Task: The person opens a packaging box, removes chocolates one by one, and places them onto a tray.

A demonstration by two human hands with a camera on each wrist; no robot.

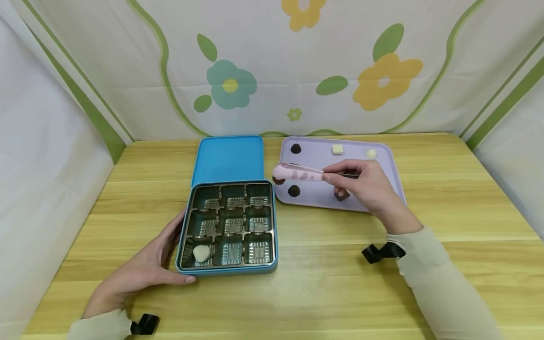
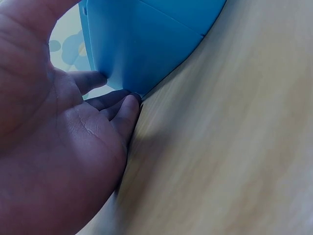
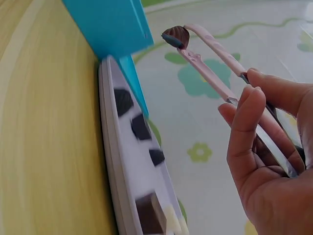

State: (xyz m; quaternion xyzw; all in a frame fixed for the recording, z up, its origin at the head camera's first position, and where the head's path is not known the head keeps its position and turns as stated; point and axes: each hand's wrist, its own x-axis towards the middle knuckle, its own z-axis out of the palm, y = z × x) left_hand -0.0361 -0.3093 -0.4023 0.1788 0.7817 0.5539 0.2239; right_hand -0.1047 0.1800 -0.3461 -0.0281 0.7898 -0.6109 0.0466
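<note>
My right hand (image 1: pixel 361 182) pinches a pair of pink-tipped tongs (image 1: pixel 303 174) over the lilac tray. Between the tong tips in the right wrist view is a ridged dark brown chocolate (image 3: pixel 178 37), raised above the tray; in the head view the tongs partly cover it. My left hand (image 1: pixel 144 267) rests against the left side of a blue tin (image 1: pixel 255 270), thumb by its near-left corner, extended fingers along its wall. Inside the tin is a divided insert (image 1: pixel 245 219), with a white chocolate (image 1: pixel 201 253) in its near-left compartment.
The lilac tray (image 1: pixel 314 202) bears dark chocolates (image 1: pixel 294 191), a square white chocolate (image 1: pixel 337 149) and a round white one (image 1: pixel 371 154). A square brown chocolate (image 1: pixel 342 195) lies under my right hand. The tin's blue lid (image 1: pixel 229 158) lies behind it, before a flowered cloth (image 1: pixel 272 61).
</note>
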